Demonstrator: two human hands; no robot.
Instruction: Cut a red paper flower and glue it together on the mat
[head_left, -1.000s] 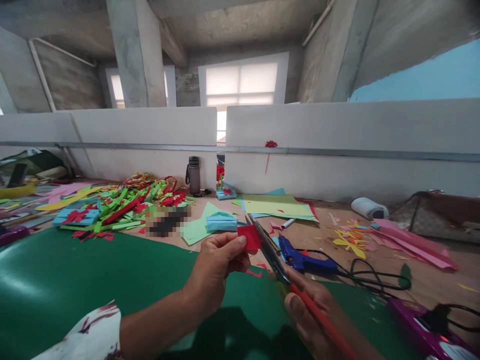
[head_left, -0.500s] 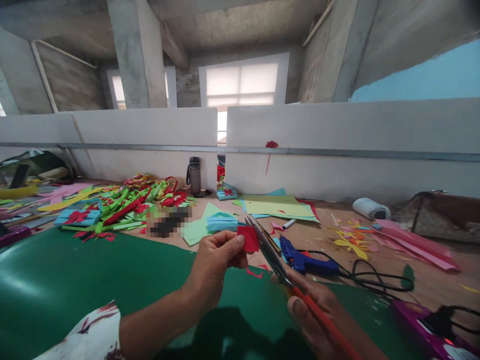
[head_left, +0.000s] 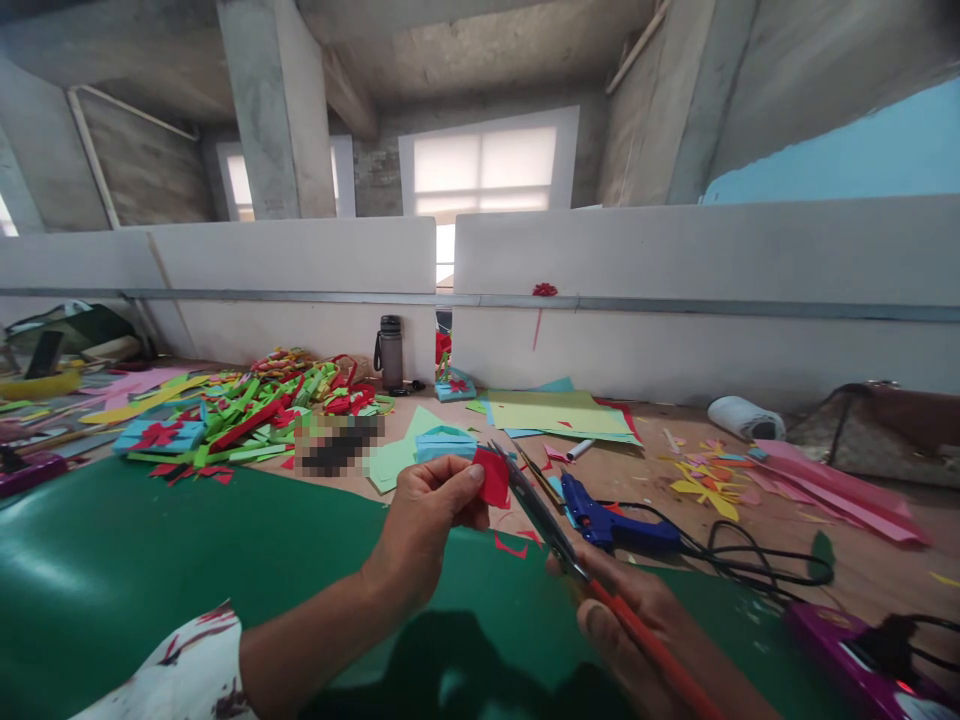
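Note:
My left hand [head_left: 424, 530] pinches a small red paper piece [head_left: 493, 478] between thumb and forefinger, above the edge of the green mat [head_left: 300, 560]. My right hand [head_left: 630, 610] is closed around orange-handled scissors [head_left: 551, 530], whose blades point up and to the left. The blade tips are close beside the red piece; whether they touch it is unclear. Red scraps [head_left: 511, 546] lie below the blades. A folded blue paper piece [head_left: 444, 443] rests behind my left hand.
A blue glue gun [head_left: 611, 518] with a black cable lies right of the scissors. Green and red paper strips [head_left: 262, 410] are heaped at left, near a dark bottle [head_left: 391, 354]. A purple power strip [head_left: 855, 655] sits at lower right, below pink paper [head_left: 847, 495].
The red piece and my left fingers have shifted slightly left, and the piece is tilted more. The scissors have stayed nearly in place, with a little more space between blades and piece.

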